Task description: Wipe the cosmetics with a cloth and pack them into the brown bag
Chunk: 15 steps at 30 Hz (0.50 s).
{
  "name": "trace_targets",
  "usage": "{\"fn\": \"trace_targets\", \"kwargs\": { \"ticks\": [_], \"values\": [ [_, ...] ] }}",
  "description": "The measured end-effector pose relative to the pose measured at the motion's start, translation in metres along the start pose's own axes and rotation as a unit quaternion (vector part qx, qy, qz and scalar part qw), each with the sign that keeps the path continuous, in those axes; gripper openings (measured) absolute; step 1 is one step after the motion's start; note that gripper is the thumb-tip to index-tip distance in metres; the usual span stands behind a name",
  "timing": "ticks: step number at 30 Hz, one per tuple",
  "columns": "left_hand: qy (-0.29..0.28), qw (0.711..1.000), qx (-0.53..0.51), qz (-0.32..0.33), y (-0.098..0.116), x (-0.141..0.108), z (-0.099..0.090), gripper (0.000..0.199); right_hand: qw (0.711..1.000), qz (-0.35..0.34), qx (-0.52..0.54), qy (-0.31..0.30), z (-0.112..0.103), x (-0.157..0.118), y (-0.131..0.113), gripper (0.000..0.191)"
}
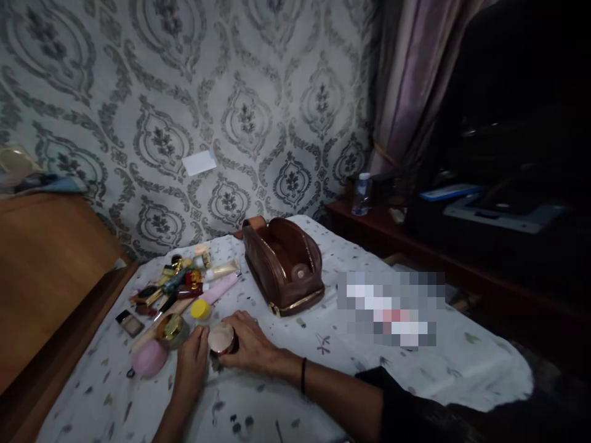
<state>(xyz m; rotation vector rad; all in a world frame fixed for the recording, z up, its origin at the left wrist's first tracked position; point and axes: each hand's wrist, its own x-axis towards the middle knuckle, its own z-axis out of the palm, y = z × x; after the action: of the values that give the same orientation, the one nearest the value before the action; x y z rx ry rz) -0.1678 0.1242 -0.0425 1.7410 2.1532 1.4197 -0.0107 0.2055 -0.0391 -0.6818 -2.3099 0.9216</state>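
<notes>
In our right hand [247, 344] we hold a round jar [221, 338] with a pale top, fingers curled around its side, towards the near edge of the printed cloth [471, 369]. Our left hand [192, 349], fingers narrow, sits just beside it; whether it touches the jar we cannot tell. Our hands hide the jar's lower part, and the picture's bottom cuts off the cloth's near edge. Nearer the far edge, a brown bag [284, 286] stands unzipped, its inside too dark to make out. Bottles and tubes [190, 290] overlap towards the far left corner, several half hidden. A pixelated patch [392, 311] masks whatever lies by the right edge. Printed cloth shows between our right forearm and the rounded right corner; leftward, a pink ball [150, 359] sits close to our left hand.
</notes>
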Motion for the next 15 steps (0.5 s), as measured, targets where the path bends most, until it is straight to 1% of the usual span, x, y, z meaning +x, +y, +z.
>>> {"fn": "trace_targets", "kwargs": {
  "ticks": [4, 7, 10, 13, 15],
  "values": [
    [-0.032, 0.999, 0.011, 0.013, -0.014, 0.001, -0.001, 0.036, 1.000, 0.018, 0.020, -0.002, -0.001, 0.002, 0.001, 0.053],
    [-0.055, 0.998, 0.020, -0.005, -0.018, 0.001, -0.004, 0.033, 0.999, 0.020, 0.031, -0.002, -0.005, 0.003, -0.002, 0.054],
    [-0.056, 0.997, 0.036, -0.031, -0.021, 0.003, -0.008, 0.030, 0.999, -0.006, 0.046, 0.004, -0.015, 0.002, -0.008, 0.055],
    [-0.086, 0.995, 0.040, -0.026, -0.025, 0.005, -0.010, 0.030, 0.997, -0.052, 0.055, 0.025, -0.031, -0.001, -0.016, 0.056],
    [-0.086, 0.995, 0.045, -0.027, -0.024, 0.005, -0.011, 0.031, 0.995, -0.073, 0.057, 0.044, -0.043, -0.005, -0.021, 0.057]
  ]
}}
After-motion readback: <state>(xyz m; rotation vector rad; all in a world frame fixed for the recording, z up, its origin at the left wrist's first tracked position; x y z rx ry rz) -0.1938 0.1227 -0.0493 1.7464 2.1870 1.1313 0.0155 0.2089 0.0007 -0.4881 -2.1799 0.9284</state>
